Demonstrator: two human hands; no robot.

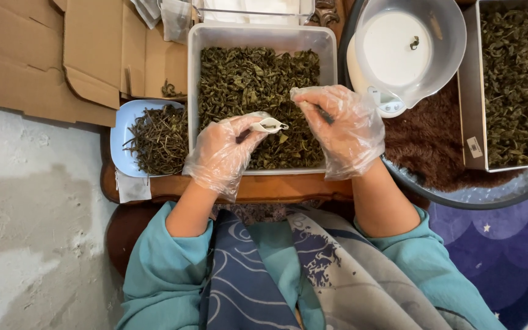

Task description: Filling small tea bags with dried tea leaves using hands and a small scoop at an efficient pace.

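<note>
Left hand [224, 153] pinching sachet [268, 125] (gloved), right hand [340, 128] curled

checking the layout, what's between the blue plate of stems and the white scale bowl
In the head view, the clear tray of dried green leaves lies between the blue plate and scale bowl, with both gloved hands over it.

A home tea-packing corner: leaf trays [195, 79], kitchen scale [392, 101], cardboard [44, 55].

Right metal tray [473, 91] of leaves cut off at edge; scale display [386, 101] too small.
</note>
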